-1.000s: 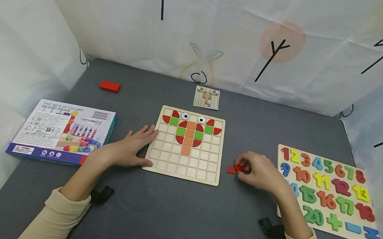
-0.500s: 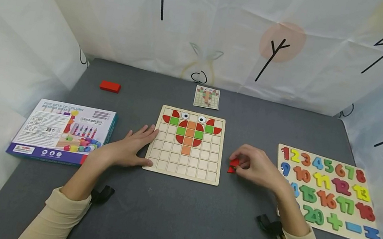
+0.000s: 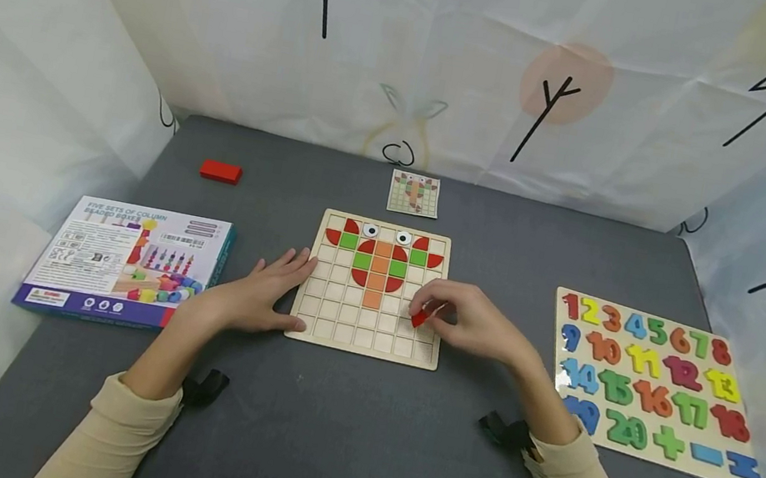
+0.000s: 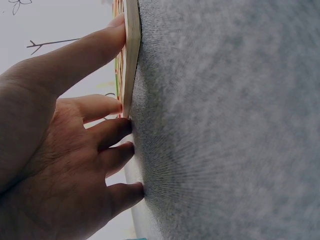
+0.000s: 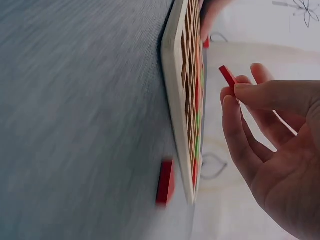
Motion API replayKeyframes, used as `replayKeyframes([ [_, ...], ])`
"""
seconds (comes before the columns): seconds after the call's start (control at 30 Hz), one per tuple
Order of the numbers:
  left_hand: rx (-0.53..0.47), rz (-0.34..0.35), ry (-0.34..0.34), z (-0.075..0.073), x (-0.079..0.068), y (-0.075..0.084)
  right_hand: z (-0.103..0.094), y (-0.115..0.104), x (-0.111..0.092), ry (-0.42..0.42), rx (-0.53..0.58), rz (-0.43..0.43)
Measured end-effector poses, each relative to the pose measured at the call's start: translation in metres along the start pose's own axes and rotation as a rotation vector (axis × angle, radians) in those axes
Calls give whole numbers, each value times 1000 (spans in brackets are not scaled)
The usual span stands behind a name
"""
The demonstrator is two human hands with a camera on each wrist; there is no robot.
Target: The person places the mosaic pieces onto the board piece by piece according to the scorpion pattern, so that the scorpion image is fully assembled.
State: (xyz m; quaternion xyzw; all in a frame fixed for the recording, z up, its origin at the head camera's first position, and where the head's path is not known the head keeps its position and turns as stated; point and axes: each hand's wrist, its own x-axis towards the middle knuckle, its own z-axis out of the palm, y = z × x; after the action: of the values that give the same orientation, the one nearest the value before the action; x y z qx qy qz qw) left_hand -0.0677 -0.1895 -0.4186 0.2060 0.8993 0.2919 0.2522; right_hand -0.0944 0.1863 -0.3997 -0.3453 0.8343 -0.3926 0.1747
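A square wooden grid board (image 3: pixel 337 333) lies at the middle of the table, with red, green and orange tiles and two eye tiles forming a figure in its upper part. My left hand (image 3: pixel 259 294) is spread at the board's left edge, thumb and index finger touching the rim in the left wrist view. Over the board's right side, my right hand (image 3: pixel 465 316) pinches a small red tile (image 5: pixel 228 76) between thumb and fingers. Another red tile (image 5: pixel 165 182) lies on the table beside the board; in the head view the right hand hides it.
A small pattern card (image 3: pixel 415 194) lies behind the board. At the left are a printed box (image 3: pixel 128 264) and a red block (image 3: pixel 220 172). A number puzzle board (image 3: pixel 691 396) stands at the right. Printed white cloth (image 3: pixel 449 115) surrounds the table.
My right hand has picked up a red tile from the table right of the board and carried it left, over the board. The left hand stays at the board's edge.
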Motion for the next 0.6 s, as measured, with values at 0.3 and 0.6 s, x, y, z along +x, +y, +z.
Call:
replayKeyframes([
  [0.3,-15,26,9,2,2,-4,21,-17,37,-148,-34,-60],
  [0.6,50,-26,-5,0,1,7,34,-25,56,-191,-125,-130],
])
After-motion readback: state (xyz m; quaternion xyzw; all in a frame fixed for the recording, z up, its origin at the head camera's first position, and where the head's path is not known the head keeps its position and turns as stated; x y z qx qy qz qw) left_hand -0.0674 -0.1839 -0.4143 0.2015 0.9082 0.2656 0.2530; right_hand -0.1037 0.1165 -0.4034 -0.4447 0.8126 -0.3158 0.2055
